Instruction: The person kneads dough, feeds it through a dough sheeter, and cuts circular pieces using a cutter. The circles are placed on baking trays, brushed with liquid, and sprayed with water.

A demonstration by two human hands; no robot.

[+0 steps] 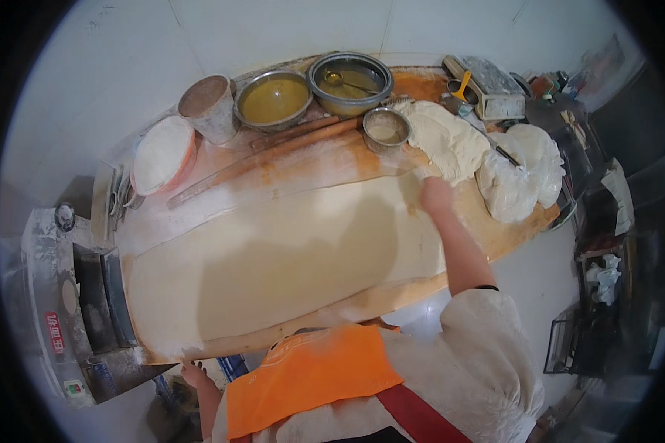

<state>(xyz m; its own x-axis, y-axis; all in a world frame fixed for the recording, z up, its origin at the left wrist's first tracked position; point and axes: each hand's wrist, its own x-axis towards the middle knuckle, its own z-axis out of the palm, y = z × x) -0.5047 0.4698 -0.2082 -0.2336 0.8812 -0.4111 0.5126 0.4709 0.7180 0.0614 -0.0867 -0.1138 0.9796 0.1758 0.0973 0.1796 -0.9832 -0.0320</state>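
A long, pale dough sheet (310,238) lies across the wooden work board (366,302) in front of me, with my shadow over its middle. My right hand (436,195) is at the sheet's far right corner, its fingers closed around the dough's edge; the fingertips are partly blurred. Just beyond that hand rests a large, lumpy mass of dough (443,135). Low on the left, my left hand (194,374) is below the board's near edge, fingers apart and holding nothing. Close to it stands the dough sheeter (88,310), against the board's left end.
Along the back are a bowl of flour (163,155), a tall bucket (208,108), a metal bowl of yellow liquid (274,99), a dark pot with a ladle (349,83), a small metal bowl (386,130) and rolling pins (288,147). Plastic bags (521,171) and a scale (496,88) sit right.
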